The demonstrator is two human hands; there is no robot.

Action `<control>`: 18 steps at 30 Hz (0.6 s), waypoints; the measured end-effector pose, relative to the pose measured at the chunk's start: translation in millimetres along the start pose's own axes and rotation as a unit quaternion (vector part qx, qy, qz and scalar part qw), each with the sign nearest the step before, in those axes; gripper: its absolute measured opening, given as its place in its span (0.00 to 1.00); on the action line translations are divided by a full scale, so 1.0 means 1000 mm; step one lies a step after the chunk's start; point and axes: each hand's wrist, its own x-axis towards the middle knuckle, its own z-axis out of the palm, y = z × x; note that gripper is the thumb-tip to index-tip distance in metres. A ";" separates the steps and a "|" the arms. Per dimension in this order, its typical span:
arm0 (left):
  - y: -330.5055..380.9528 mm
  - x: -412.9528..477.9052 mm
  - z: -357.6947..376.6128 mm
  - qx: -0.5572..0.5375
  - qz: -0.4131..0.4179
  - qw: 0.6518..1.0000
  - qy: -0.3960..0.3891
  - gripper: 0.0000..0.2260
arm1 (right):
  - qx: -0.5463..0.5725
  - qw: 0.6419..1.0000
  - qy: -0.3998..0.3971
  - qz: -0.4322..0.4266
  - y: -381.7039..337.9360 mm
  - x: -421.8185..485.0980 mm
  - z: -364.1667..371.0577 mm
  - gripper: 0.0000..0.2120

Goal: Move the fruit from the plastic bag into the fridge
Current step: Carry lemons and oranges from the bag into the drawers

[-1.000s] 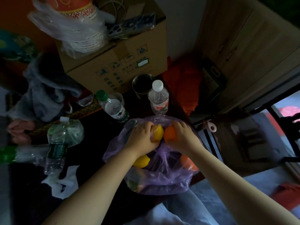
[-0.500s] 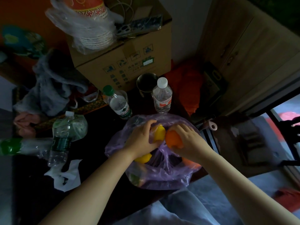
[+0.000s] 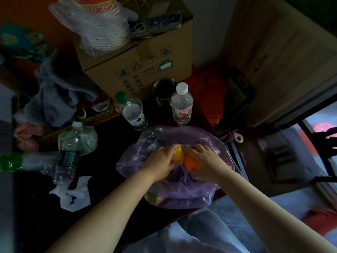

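Note:
A purple plastic bag (image 3: pixel 193 194) lies open on the dark table near its front edge. My left hand (image 3: pixel 160 161) grips a yellow fruit (image 3: pixel 178 154) over the bag's mouth. My right hand (image 3: pixel 206 161) grips an orange fruit (image 3: pixel 189 162) right beside it, the two fruits touching. A greenish fruit (image 3: pixel 151 197) shows through the bag's lower left side. No fridge is in view.
Two upright water bottles (image 3: pixel 134 112) (image 3: pixel 182 105) and a dark metal cup (image 3: pixel 162 91) stand behind the bag, before a cardboard box (image 3: pixel 138 70). Bottles, crumpled plastic and white paper (image 3: pixel 71 194) clutter the left. A wooden cabinet (image 3: pixel 284 57) stands right.
Both hands keep hold of their fruits and have lowered slightly toward me over the bag. The camera has shifted, so the table clutter sits a little further right.

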 end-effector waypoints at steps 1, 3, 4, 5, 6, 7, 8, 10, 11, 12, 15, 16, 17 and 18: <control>-0.001 0.000 0.004 0.004 -0.013 1.000 -0.007 0.27 | -0.004 1.000 -0.005 0.002 0.000 0.002 0.004 0.39; -0.004 0.001 0.010 0.008 -0.041 0.999 -0.017 0.29 | -0.015 1.000 -0.014 0.005 0.001 0.006 0.011 0.38; -0.007 0.001 0.012 0.010 -0.054 0.998 -0.024 0.29 | -0.024 1.000 -0.016 0.004 0.001 0.008 0.013 0.38; -0.009 0.002 0.014 0.017 -0.060 0.998 -0.033 0.29 | -0.035 0.999 -0.017 0.000 0.001 0.009 0.016 0.37; -0.011 0.003 0.016 0.032 -0.057 0.997 -0.040 0.29 | -0.044 0.999 -0.016 -0.005 0.000 0.009 0.018 0.37; -0.014 0.004 0.017 0.052 -0.049 0.996 -0.046 0.29 | -0.049 0.999 -0.015 -0.010 -0.001 0.010 0.020 0.36; -0.017 0.005 0.019 0.070 -0.040 0.996 -0.049 0.29 | -0.052 0.998 -0.015 -0.013 -0.002 0.009 0.021 0.36; -0.021 0.004 0.020 0.090 -0.034 0.994 -0.043 0.33 | -0.053 0.998 -0.016 -0.017 -0.003 0.008 0.021 0.36; -0.022 0.002 0.019 0.098 -0.029 0.994 -0.034 0.35 | -0.054 0.998 -0.016 -0.018 -0.003 0.007 0.021 0.36; -0.024 -0.001 0.017 0.114 -0.016 0.993 -0.019 0.38 | -0.053 0.998 -0.016 -0.018 -0.003 0.007 0.020 0.36; -0.024 -0.011 0.010 0.196 0.077 0.977 0.046 0.41 | -0.044 0.999 -0.013 -0.016 -0.001 0.005 0.021 0.36; -0.023 -0.013 0.009 0.214 0.117 0.968 0.058 0.40 | -0.039 0.999 -0.012 -0.016 0.001 0.004 0.022 0.36; -0.023 -0.014 0.009 0.229 0.151 0.960 0.057 0.38 | -0.034 0.999 -0.010 -0.017 0.002 0.004 0.024 0.36; -0.021 -0.015 0.009 0.231 0.171 0.957 0.047 0.35 | -0.030 0.999 -0.007 -0.018 0.004 0.004 0.025 0.36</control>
